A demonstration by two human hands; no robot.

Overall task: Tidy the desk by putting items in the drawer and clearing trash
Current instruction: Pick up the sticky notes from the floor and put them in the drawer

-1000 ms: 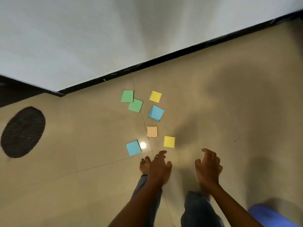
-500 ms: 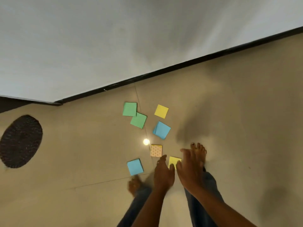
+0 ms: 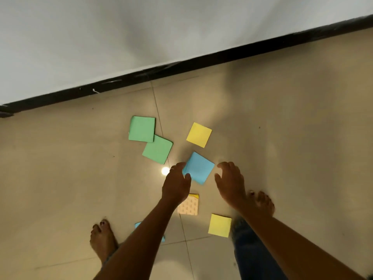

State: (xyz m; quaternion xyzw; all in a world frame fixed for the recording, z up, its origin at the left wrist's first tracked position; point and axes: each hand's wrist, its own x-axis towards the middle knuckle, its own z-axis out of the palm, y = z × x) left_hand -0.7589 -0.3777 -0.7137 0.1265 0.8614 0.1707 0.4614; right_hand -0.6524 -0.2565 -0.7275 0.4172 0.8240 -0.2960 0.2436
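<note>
Beige tile floor [image 3: 282, 138], coloured paper squares scattered on it near a white wall [image 3: 141, 37] with black skirting [image 3: 201, 63].

Both hands reach down over the squares. Left hand [image 3: 176, 185]: fingers loosely curled, thumb out, its fingertips at the left edge of the blue square [image 3: 198, 167]; can't tell whether they touch it or hover above. Nothing clearly gripped. Right hand [image 3: 230, 182]: fingers curled and spread in a claw, holding nothing, just right of the blue square, apart from it.

Squares:
- two green: upper one [image 3: 141, 128] overlaps a corner of the lower one [image 3: 157, 149], both left of the blue
- yellow [image 3: 199, 135] beyond the blue, apart from it
- patterned square [image 3: 189, 205] under the left wrist, partly hidden
- second yellow [image 3: 219, 225] near the right forearm
- second blue [image 3: 138, 225] mostly hidden by the left forearm

Bright light spot [image 3: 165, 170] on the tile just left of the left hand. Bare left foot [image 3: 102, 237] and bare right foot [image 3: 262, 203] stand on the floor, jeans leg [image 3: 252, 255] below the right arm.
</note>
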